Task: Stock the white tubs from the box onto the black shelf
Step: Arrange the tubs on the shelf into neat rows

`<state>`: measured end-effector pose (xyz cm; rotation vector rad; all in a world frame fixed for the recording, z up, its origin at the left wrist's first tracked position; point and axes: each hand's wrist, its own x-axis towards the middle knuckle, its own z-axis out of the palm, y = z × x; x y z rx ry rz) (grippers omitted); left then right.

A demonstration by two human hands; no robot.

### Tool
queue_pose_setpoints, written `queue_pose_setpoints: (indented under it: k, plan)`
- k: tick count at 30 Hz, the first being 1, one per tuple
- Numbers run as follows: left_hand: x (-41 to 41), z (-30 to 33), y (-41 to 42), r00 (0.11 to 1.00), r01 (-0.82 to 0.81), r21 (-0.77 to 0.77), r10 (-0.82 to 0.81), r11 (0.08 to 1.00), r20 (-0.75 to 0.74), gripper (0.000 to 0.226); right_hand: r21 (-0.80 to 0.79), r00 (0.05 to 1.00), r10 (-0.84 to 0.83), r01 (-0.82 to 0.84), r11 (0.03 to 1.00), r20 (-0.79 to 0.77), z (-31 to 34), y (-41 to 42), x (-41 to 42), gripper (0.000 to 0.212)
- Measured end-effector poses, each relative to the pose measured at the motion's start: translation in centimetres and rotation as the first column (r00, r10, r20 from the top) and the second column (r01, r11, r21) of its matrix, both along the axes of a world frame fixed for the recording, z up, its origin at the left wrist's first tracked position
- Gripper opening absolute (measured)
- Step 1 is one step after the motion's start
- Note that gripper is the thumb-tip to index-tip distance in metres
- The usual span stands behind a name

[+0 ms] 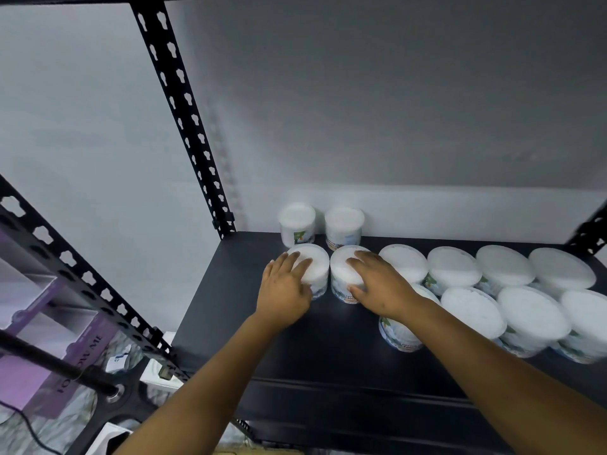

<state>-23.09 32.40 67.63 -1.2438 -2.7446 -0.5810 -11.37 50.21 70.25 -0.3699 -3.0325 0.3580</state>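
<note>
Several white tubs with printed labels stand on the black shelf point(230, 310). My left hand point(285, 287) grips one tub point(317, 262) from above, near the shelf's left middle. Right beside it, my right hand point(377, 284) grips a second tub point(343, 274) the same way; the two tubs stand side by side, nearly touching. Two more tubs point(297, 221) point(343, 224) stand against the back wall just behind them. To the right, two rows of tubs point(453, 267) point(532, 315) fill the shelf. The box is out of view.
A black perforated upright point(184, 116) rises at the shelf's back left corner, another point(588, 234) at the back right. A second rack point(65, 257) at the left holds purple and white boxes point(42, 366). The shelf's front left part is bare.
</note>
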Motion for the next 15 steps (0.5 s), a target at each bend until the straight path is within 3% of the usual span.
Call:
queue_pose_setpoints:
  k: [4, 9, 15]
  plan:
    - [0.02, -0.05, 0.20, 0.999, -0.043, -0.009, 0.043, 0.999, -0.021, 0.052, -0.004, 1.000, 0.001, -0.001, 1.000, 0.004, 0.04, 0.00, 0.01, 0.059]
    - [-0.67, 0.22, -0.65, 0.996, 0.080, -0.013, -0.079, 0.997, 0.047, 0.051, -0.005, 1.000, 0.001, -0.001, 1.000, 0.007, 0.03, 0.03, -0.04, 0.059]
    - [-0.18, 0.20, -0.28, 1.000, 0.000, 0.032, 0.000, 0.999, 0.004, 0.051, -0.009, 1.000, 0.001, -0.001, 1.000, 0.004, 0.27, -0.01, 0.00, 0.059]
